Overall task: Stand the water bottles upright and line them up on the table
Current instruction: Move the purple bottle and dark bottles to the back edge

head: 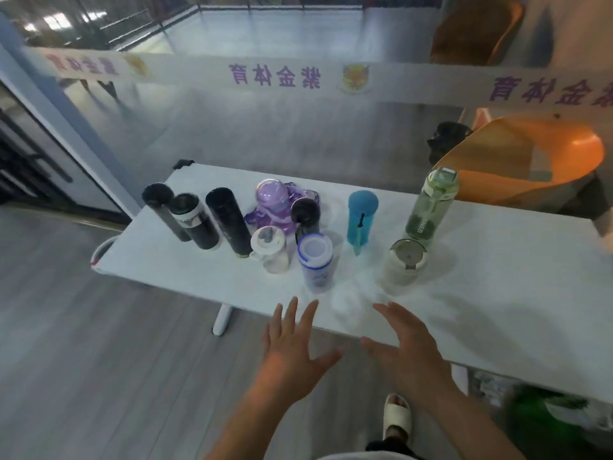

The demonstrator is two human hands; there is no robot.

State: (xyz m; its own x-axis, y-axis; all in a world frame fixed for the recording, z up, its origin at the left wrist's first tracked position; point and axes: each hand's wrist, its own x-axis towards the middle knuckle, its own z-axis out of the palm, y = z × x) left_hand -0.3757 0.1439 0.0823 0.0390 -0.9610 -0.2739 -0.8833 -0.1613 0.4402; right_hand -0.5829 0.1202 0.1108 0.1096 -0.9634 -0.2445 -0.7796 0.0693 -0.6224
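Note:
Several water bottles stand upright on the white table (pixel 481 293). Three black flasks (pixel 195 220) group at the left. Behind the middle sit a purple bottle (pixel 273 207) and a dark-capped one (pixel 305 215). In front stand a clear white-lidded bottle (pixel 270 249) and a blue-rimmed white bottle (pixel 315 260). Further right are a blue bottle (pixel 361 217), a tall green bottle (pixel 431 207) and a short clear bottle (pixel 404 262). My left hand (pixel 295 343) and my right hand (pixel 408 350) hover open at the table's near edge, holding nothing.
An orange chair (pixel 530 161) stands behind the table's right end. A glass partition with a printed banner (pixel 275 76) runs behind. A green object (pixel 544 416) lies on the floor at lower right. My sandalled foot (pixel 396 415) shows below.

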